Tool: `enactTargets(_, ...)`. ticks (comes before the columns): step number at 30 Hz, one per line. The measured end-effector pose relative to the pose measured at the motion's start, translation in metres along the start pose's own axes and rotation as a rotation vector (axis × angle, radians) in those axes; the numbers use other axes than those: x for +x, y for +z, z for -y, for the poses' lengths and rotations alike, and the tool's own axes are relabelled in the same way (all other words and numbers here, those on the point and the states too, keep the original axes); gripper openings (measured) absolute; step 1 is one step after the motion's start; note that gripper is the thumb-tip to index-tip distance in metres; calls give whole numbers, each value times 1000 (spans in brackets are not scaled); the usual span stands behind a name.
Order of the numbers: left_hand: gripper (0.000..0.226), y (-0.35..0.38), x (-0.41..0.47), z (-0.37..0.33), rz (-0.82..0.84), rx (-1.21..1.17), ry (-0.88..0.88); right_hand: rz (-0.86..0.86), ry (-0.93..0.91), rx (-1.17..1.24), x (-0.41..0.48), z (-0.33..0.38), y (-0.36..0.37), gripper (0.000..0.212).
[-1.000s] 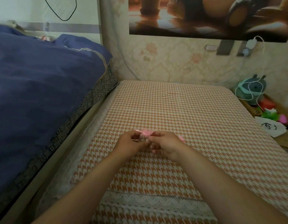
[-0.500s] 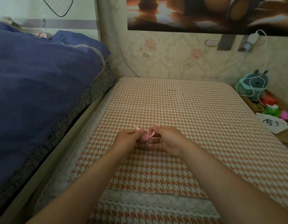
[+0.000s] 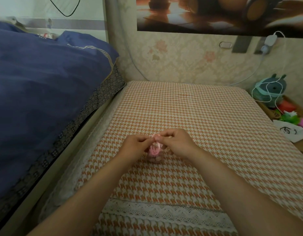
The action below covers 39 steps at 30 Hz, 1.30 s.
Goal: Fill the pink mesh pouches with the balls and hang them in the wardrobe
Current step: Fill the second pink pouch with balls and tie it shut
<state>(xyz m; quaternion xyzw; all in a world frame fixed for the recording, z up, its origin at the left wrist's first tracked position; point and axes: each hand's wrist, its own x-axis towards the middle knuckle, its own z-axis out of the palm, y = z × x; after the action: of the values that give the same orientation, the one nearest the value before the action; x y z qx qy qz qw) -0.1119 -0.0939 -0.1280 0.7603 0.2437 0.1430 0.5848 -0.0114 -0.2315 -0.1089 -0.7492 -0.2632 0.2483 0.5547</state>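
Observation:
A small pink mesh pouch [image 3: 154, 155] hangs between my hands just above the orange houndstooth table cover [image 3: 207, 133], its bottom bulging with small pale balls. My left hand [image 3: 136, 147] and my right hand [image 3: 177, 144] both pinch the pink ribbon drawstring [image 3: 154, 137] at the pouch's top, fingertips almost touching. No loose balls or other pouches show.
A bed with a dark blue duvet [image 3: 45, 92] runs along the left. The wallpapered wall stands behind the table. At the right edge sit a teal plush toy [image 3: 270, 90] wrapped in a white cable, colourful toys and a white bag [image 3: 290, 132].
My hands have lifted the ribbon ends together above the pouch, so the pouch's filled body now hangs in view below my fingers.

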Motion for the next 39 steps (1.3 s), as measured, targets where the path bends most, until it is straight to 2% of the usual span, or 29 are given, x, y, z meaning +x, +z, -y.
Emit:
enactTargets(3,15,0,1,-1,79,37,21,40,-109,-128,5,-3,-1,10)
enactTargets(8,18,-2,2,-3,182,96,-9,109,-91,5,7,-8,-3,8)
enactTargets(15,13,-3,4,0,179,114,-19,33,-82,34,12,-11,3,7)
enactTargets(19,14,-4,5,-1,201,86,-37,-7,-22,46,14,-15,3,6)
enactTargets(21,16,-5,6,-4,155,60,-39,-9,45,53,14,-14,2,4)
enactTargets(23,23,-9,7,-4,70,109,96,41,121,36,13,-13,0,5)
enactTargets(26,43,-14,7,0,63,442,493,94,193,13,12,-13,0,3)
enactTargets(29,31,-13,7,-3,103,540,606,125,209,16,13,-14,1,8)
enactTargets(32,17,-13,8,-5,39,560,564,158,207,38,14,-15,1,6)
enactTargets(39,9,-26,13,-1,-43,669,419,92,208,131,14,-12,-2,5)
